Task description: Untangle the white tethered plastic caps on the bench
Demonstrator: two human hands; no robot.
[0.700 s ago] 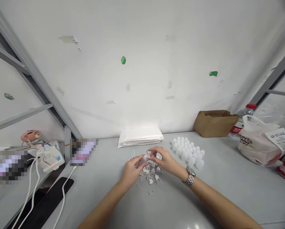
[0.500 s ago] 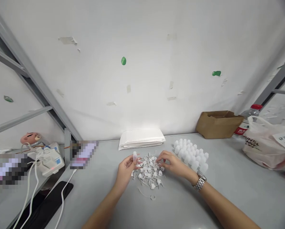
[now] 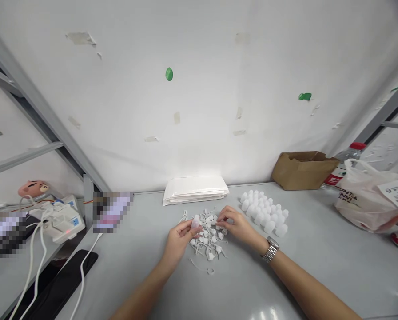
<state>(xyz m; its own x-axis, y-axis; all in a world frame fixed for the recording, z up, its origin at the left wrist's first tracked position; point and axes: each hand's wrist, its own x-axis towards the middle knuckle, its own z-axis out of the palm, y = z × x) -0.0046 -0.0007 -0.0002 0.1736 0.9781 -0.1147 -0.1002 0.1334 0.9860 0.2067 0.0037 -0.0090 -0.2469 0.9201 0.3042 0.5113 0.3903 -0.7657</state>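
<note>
My left hand [image 3: 182,235] is closed on a small translucent white plastic bottle [image 3: 195,221], held upright between thumb and fingers at the left side of a pile. The pile [image 3: 204,240] is made of many small white plastic caps with thin straps and rings. Over its right edge, my right hand [image 3: 234,224] has its thumb and fingertips pinched together among the white pieces. Whatever lies between those fingertips is too small to make out. One strap with a ring [image 3: 210,270] lies apart, nearer to me.
Translucent white bottles [image 3: 264,211] stand in rows right of the pile. White envelopes [image 3: 195,191] lie by the wall. A cardboard box [image 3: 304,173], a red-capped bottle [image 3: 334,180] and a plastic bag [image 3: 368,200] stand at right. Phones, cables and a power strip [image 3: 64,222] are at left.
My left hand has moved right and slightly down, bringing the small bottle over the pile. My right hand's fingers have drawn together at the pile. The whole view has shifted a little.
</note>
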